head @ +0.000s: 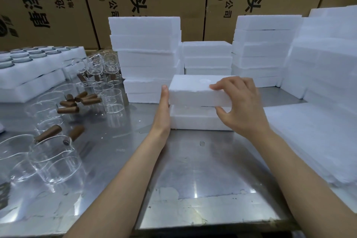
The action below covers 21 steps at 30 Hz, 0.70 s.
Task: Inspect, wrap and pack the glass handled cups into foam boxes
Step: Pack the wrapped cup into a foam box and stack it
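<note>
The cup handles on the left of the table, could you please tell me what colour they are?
Brown, wood-like handles, seen in the head view.

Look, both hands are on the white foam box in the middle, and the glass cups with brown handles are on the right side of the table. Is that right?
Not quite. The head view shows the glass cups on the left side. Both the left hand and right hand are indeed on the foam box.

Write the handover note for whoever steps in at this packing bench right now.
Left hand: flat, straight fingers against the left end of the foam box.
Right hand: grips the foam lid, fingers on top, thumb under its edge.
Lid sits on the box, centre of the steel table; contents hidden.
Glass handled cups wait unpacked at left; foam box stacks behind.
Left: seat the lid, stack it, pack the remaining cups.
</note>
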Available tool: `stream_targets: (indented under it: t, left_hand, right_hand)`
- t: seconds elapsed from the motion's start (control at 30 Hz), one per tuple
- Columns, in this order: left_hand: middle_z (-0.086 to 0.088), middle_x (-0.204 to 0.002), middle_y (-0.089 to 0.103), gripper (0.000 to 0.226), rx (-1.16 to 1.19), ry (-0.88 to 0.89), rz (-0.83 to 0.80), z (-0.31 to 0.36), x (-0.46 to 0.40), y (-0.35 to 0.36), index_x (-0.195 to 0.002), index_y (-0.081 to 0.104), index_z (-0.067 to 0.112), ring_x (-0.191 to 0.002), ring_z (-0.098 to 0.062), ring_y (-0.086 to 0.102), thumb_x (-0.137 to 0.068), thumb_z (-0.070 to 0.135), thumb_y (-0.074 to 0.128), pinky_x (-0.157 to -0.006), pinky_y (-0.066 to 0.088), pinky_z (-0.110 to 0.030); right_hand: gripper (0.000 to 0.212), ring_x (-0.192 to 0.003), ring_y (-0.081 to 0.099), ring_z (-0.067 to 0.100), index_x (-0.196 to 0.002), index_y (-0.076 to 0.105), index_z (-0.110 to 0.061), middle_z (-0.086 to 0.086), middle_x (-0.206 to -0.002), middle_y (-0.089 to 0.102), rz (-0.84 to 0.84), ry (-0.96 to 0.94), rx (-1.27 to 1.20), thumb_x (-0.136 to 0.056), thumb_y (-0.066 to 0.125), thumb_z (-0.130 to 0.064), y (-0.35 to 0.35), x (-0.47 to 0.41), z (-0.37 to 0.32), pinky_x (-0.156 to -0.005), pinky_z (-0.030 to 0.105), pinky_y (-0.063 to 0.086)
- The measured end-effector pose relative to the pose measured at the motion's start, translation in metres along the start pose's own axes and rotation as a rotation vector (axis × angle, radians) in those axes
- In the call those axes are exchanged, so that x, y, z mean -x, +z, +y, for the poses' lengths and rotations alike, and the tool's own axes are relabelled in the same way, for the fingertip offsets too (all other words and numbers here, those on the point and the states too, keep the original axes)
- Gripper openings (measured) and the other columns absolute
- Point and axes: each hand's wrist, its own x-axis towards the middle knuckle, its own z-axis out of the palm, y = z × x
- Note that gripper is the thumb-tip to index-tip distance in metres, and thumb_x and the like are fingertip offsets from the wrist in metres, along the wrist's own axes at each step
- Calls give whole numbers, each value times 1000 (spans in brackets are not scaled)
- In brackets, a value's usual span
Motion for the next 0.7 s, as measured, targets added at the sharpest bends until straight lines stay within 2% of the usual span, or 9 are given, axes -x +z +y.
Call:
stream_targets:
  t: [0.33,0.43,0.53,0.57,0.63,0.7]
  left_hand:
    - [-4,-133,59,77,14,-23,14,2,2,1,-136,53,19,-124,-19,55,-79,69,40,-111,36,-43]
    - [-2,-130,61,65,-36,-47,55,-1,1,-1,-132,56,21,-122,-19,56,-87,67,42,-111,36,-43]
    - [-1,-128,62,67,-97,-102,108,-2,2,-1,-125,61,21,-122,-20,55,-76,64,45,-111,36,-44]
    - [0,-124,64,61,-116,-114,123,-3,3,-2,-117,64,21,-119,-20,56,-75,61,44,-110,37,-43]
    - [3,-108,67,38,-140,-105,129,-5,2,-3,-97,65,22,-107,-20,59,-86,50,43,-97,42,-38]
    - [3,-91,62,27,-161,-102,141,-7,1,-3,-85,59,23,-90,-17,56,-92,42,40,-79,41,-32]
  right_hand:
    - [45,-112,40,23,-113,62,-21,-5,-114,56,-68,35,-17,-70,70,-11,-1,4,-1,-90,38,35]
    - [45,-112,39,22,-115,60,-23,-5,-115,55,-134,73,-17,-71,69,-15,-2,4,-1,-92,40,37]
    - [43,-108,39,20,-113,60,-25,-6,-114,54,-175,85,-34,-72,69,-18,-3,6,-2,-93,42,38]
    - [41,-107,39,20,-112,60,-25,-6,-113,53,-186,90,-42,-72,69,-19,-4,7,-2,-93,42,38]
    - [37,-104,39,19,-110,61,-25,-7,-112,54,-192,99,-55,-74,68,-20,-4,8,-2,-93,41,38]
    - [33,-104,39,17,-109,62,-26,-9,-111,54,-187,112,-73,-77,67,-22,-5,7,-1,-89,37,39]
